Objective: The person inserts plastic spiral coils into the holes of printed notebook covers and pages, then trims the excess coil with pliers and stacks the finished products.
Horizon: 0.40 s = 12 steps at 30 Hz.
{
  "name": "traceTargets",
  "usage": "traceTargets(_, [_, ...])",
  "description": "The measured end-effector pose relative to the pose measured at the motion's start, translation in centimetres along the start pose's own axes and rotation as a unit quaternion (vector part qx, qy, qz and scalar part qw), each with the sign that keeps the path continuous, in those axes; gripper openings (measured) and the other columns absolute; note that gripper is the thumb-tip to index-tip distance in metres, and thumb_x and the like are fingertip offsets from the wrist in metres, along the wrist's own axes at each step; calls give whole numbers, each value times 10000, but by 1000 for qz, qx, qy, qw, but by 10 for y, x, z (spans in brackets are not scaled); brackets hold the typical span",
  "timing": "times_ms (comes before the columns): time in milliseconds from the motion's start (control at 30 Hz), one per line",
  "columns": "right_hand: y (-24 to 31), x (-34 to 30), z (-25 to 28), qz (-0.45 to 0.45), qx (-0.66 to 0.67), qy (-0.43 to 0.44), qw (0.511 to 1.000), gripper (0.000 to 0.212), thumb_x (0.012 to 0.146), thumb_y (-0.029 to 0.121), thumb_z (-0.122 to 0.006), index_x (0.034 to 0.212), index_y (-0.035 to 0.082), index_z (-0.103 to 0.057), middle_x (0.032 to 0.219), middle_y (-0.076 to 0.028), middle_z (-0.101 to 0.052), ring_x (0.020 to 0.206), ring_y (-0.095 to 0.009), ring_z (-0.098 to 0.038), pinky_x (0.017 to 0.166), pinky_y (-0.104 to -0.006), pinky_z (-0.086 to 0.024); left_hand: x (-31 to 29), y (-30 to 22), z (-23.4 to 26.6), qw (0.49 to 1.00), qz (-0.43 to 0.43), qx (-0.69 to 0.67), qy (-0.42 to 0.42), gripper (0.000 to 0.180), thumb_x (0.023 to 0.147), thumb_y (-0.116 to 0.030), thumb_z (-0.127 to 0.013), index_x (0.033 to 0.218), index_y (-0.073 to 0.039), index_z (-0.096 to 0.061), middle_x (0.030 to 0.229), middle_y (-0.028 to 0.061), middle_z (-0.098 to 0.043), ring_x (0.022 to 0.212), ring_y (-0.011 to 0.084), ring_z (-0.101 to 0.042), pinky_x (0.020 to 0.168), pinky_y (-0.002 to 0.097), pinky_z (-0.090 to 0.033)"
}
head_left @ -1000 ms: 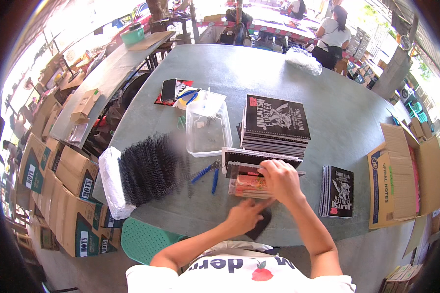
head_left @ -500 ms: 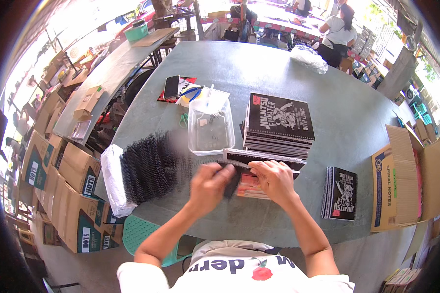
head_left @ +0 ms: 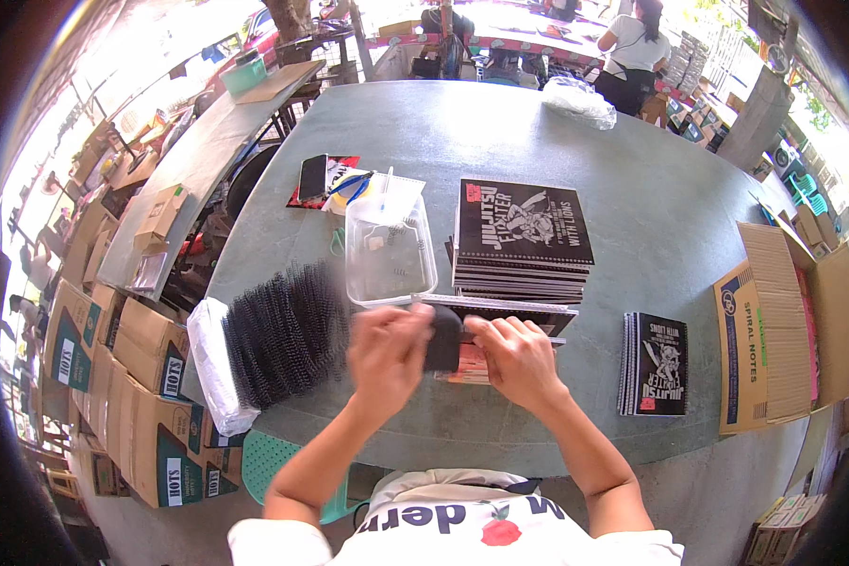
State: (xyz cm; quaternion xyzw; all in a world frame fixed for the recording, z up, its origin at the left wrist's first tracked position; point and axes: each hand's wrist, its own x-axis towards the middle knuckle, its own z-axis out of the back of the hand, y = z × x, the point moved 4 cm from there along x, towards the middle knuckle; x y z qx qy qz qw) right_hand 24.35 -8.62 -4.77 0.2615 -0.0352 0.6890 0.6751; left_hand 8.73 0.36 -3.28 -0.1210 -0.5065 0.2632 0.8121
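Note:
My right hand (head_left: 514,357) is closed in a pinch at the punched edge of a dark-covered notebook (head_left: 500,314), which lies in front of a stack of black notebooks (head_left: 524,226). To its left, my left hand (head_left: 385,354) is smeared by motion, its fingers bent near the notebook's left end. Between the hands is a black rounded piece (head_left: 443,341); its kind is unclear. Orange-red printed material (head_left: 467,366) shows beneath. A mass of black plastic binding spirals (head_left: 283,330) lies left of my left hand. A clear plastic tub (head_left: 391,250) stands just beyond it.
Blue-handled cutters (head_left: 351,187) and a phone (head_left: 313,177) lie at the tub's far left. Spiral-bound notebooks (head_left: 656,363) sit on the right, beside an open cardboard box (head_left: 774,330). A white plastic pack (head_left: 219,363) borders the spirals. Far off stands a person (head_left: 635,52).
The head view has shifted slightly, moving the tabletop things leftward. My left hand has moved a little left, away from my right hand, which keeps its pinch.

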Motion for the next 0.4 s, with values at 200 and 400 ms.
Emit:
traceTargets(200, [-54, -28, 30, -114, 160, -36, 980, 215, 770, 126, -674, 970, 54, -639, 840, -72, -663, 800, -178, -623, 704, -318, -487, 22, -13, 13, 999, -14, -5, -42, 297, 662, -43, -716, 943, -121, -658, 864, 71, -595, 775, 246, -566, 673, 350, -488])
traceTargets(400, [-86, -48, -12, -242, 534, -98, 804, 149, 795, 94, -696, 933, 40, -675, 878, -62, -683, 747, -138, -618, 720, -307, -541, -6, -7, -23, 984, 16, -66, 167, 316, 672, -120, -733, 978, -173, -676, 869, 63, -578, 856, 245, -603, 734, 337, -518])
